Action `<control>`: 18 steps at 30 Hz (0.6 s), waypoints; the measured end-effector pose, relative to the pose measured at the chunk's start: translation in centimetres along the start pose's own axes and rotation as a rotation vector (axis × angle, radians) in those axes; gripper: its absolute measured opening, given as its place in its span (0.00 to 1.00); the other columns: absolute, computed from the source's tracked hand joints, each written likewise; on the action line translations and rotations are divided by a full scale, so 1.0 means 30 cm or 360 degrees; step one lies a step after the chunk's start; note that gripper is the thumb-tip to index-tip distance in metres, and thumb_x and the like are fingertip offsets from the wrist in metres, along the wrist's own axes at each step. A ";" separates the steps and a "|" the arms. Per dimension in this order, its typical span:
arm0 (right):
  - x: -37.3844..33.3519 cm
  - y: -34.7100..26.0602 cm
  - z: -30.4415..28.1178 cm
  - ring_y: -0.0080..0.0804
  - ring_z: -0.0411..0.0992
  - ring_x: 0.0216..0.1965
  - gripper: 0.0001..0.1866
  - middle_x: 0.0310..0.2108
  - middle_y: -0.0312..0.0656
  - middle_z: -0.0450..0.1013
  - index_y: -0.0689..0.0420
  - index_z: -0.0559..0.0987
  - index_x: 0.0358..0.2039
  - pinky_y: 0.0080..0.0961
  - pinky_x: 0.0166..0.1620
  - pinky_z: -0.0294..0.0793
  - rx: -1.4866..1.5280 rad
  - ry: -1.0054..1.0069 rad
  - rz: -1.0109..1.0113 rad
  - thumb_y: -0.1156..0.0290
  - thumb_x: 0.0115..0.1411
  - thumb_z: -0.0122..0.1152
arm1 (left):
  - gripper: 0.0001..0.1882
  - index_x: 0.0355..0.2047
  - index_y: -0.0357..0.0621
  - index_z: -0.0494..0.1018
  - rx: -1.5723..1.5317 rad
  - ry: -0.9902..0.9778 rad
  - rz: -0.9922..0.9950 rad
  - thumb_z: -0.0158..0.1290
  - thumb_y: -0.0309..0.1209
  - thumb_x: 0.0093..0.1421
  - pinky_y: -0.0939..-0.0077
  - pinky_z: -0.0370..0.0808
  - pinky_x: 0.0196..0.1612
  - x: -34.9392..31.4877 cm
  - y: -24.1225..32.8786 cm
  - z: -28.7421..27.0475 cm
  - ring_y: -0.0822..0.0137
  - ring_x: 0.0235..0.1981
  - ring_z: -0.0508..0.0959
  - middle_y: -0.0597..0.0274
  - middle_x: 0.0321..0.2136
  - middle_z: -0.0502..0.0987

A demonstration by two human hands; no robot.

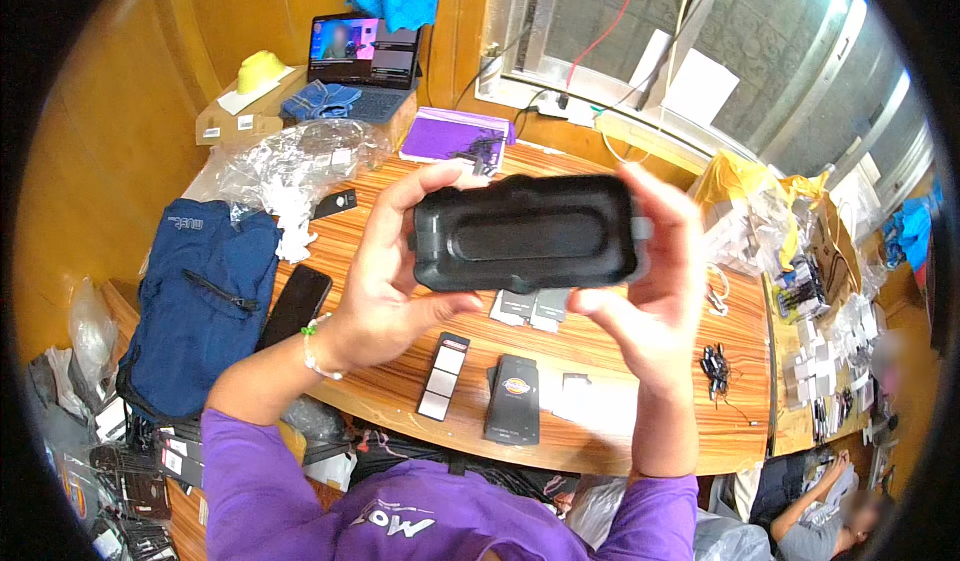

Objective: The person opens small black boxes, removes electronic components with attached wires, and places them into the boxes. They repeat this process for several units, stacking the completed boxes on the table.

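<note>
A black, hollow, rounded rectangular plastic case (525, 233) is held up above the table, its recessed inside facing me. My left hand (385, 281) grips its left end, fingers behind and thumb below. At the right end my right hand (660, 301) clasps it the same way. Small tabs stick out from its edges. Below it on the table lie a black printed packet (512, 401), a long dark card with white panels (443, 376) and several small grey-and-white cards (532, 308), partly hidden by the case.
To the left lie a navy bag (195, 311), a black phone (297, 306) and crumpled clear plastic (290, 166). A laptop (365, 61) and purple notebook (450, 139) stand at the back. A black cable bundle (714, 371) lies right. Another person (830, 521) sits at lower right.
</note>
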State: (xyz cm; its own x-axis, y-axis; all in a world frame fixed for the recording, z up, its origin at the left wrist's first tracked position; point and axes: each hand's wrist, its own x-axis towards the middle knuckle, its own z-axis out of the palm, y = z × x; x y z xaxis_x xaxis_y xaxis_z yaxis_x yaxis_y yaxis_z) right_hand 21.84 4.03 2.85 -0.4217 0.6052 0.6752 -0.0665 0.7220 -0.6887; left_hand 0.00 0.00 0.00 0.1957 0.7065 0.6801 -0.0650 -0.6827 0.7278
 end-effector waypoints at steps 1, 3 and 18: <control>-0.008 0.033 -0.003 0.36 0.58 0.55 0.46 0.56 0.46 0.56 0.57 0.54 0.58 0.32 0.55 0.58 -0.0211 -0.0109 0.0042 0.66 0.40 0.70 | 0.41 0.57 0.42 0.49 -0.0048 0.0079 -0.0244 0.61 0.24 0.46 0.73 0.57 0.57 -0.014 -0.010 -0.019 0.67 0.55 0.58 0.57 0.53 0.58; -0.048 0.110 -0.009 0.36 0.61 0.53 0.43 0.55 0.46 0.57 0.58 0.56 0.57 0.32 0.54 0.59 -0.0187 -0.0188 0.0238 0.67 0.42 0.68 | 0.37 0.52 0.38 0.55 0.0227 0.0374 -0.0200 0.62 0.30 0.45 0.76 0.59 0.55 0.001 -0.064 -0.112 0.67 0.51 0.63 0.59 0.48 0.62; -0.566 0.052 -0.357 0.31 0.65 0.45 0.25 0.43 0.43 0.67 0.63 0.65 0.49 0.25 0.47 0.64 -0.0725 0.0260 0.1551 0.75 0.49 0.55 | 0.35 0.46 0.43 0.67 0.2290 0.1778 -0.0613 0.66 0.31 0.35 0.66 0.66 0.49 0.040 -0.618 -1.587 0.54 0.45 0.70 0.50 0.43 0.71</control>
State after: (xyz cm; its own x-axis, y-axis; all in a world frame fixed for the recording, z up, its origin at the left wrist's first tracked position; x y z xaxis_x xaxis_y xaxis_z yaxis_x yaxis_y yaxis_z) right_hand 38.60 -1.53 -6.87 0.0162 0.9982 -0.0584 0.5870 -0.0568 -0.8076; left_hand -45.15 22.40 -8.52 -0.6956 0.2137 0.6859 0.7120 0.3329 0.6183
